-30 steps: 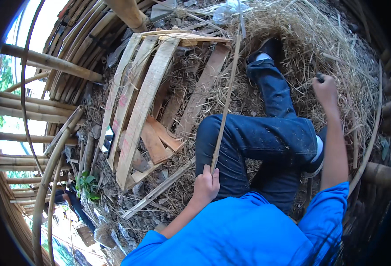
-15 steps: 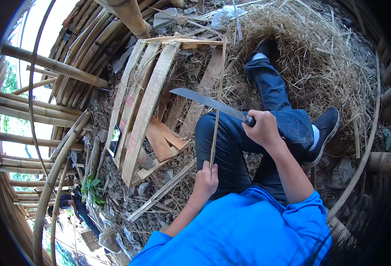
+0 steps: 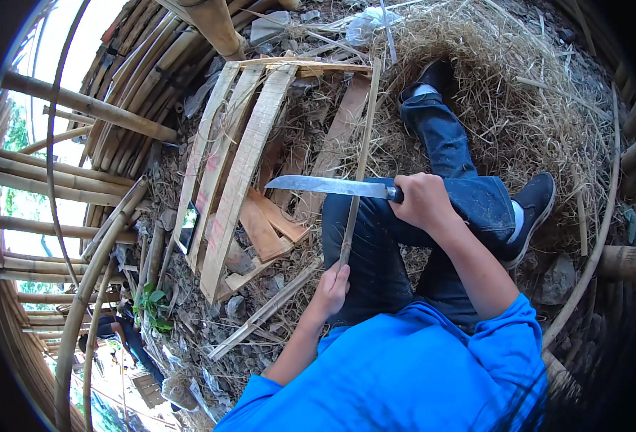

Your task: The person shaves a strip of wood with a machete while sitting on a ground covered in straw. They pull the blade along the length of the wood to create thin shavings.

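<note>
My right hand [image 3: 424, 204] is closed round the dark handle of a long knife [image 3: 325, 185]. Its broad steel blade points left and crosses a thin bamboo strip [image 3: 365, 137] over my bent knee. The lower end of that strip is gripped by my left hand [image 3: 332, 288], fingers wrapped round it. From there the strip rises away from me, past the knee, its far end near the wooden pallet. The blade lies over the strip and seems to touch it, about midway along.
A slatted wooden pallet [image 3: 249, 173] lies to the left, with a phone [image 3: 187, 227] leaning at its edge. Curly shavings [image 3: 520, 129] are heaped round my outstretched foot. Bamboo poles [image 3: 87, 108] stand along the left. A split bamboo piece [image 3: 264, 311] lies beside my left forearm.
The knife blade has turned level and come nearer to me along the strip. The strip has rolled to show its wider face, its far end shifting slightly right.
</note>
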The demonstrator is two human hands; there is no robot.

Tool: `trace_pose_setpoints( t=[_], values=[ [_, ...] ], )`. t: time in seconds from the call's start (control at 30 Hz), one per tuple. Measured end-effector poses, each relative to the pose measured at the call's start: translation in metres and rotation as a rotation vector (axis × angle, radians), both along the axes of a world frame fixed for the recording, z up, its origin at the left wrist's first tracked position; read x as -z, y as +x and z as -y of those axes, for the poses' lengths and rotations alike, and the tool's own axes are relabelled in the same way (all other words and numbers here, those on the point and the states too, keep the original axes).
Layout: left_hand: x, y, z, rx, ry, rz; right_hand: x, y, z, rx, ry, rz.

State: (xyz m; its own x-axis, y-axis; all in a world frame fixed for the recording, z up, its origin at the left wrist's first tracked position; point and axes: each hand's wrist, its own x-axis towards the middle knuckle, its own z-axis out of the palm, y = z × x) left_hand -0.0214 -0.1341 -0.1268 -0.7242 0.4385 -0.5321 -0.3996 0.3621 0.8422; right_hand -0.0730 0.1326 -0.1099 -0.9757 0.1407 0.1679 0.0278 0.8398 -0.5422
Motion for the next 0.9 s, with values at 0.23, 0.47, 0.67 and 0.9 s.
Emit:
trace_pose_setpoints(
  t=[0.23, 0.47, 0.67, 0.9],
  values=[
    [0.005, -0.002, -0.003, -0.019, 0.007, -0.004, 0.014, -0.025, -0.006, -0.029, 0.17, 0.139],
    [0.014, -0.001, -0.003, -0.06, -0.026, -0.018, 0.025, -0.048, -0.014, -0.08, 0.22, 0.104],
    [0.009, -0.007, -0.017, -0.069, -0.047, -0.055, 0.039, -0.072, -0.026, -0.049, 0.253, 0.139],
    [0.008, -0.012, -0.019, -0.083, 0.011, 0.081, 0.029, -0.113, -0.066, -0.023, 0.342, 0.263]
  ],
)
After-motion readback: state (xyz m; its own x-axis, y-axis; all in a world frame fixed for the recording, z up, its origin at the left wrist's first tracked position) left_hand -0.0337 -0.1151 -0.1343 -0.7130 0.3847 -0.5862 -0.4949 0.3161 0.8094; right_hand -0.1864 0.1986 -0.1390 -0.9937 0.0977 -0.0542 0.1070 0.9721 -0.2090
